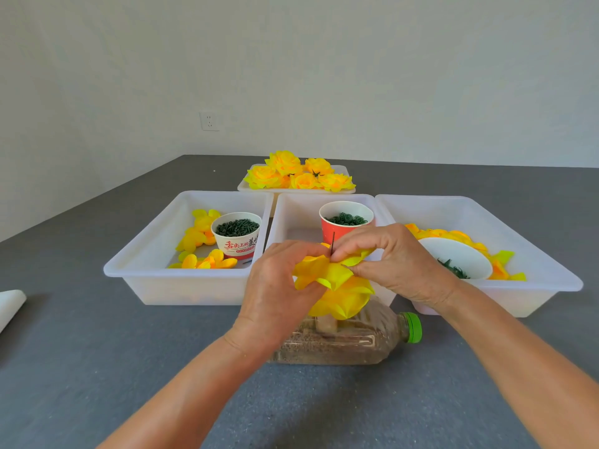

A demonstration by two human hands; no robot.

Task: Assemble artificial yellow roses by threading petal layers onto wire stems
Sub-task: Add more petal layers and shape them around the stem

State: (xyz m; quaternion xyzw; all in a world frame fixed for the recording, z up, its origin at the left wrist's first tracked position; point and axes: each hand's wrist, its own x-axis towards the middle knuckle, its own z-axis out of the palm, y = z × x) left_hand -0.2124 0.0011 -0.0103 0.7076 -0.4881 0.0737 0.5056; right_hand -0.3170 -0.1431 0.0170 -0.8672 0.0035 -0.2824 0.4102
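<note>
A thin dark wire stem [333, 242] stands upright between my hands, its tip poking up through a yellow petal layer [324, 273]. My left hand [278, 286] pinches the left side of that layer. My right hand [395, 260] pinches its right side close to the wire. Under the top layer hangs a fuller stack of yellow petals [343, 301] on the same stem. The stem's lower part is hidden behind the petals, above a sand-filled plastic bottle [350, 341] lying on its side.
Three white trays sit behind: the left tray [136, 270] holds petals and a cup of dark green pieces [236, 233], the middle one a red cup of green rings [346, 220], the right tray [551, 280] petals and a white bowl [453, 257]. Finished roses [298, 175] lie farther back.
</note>
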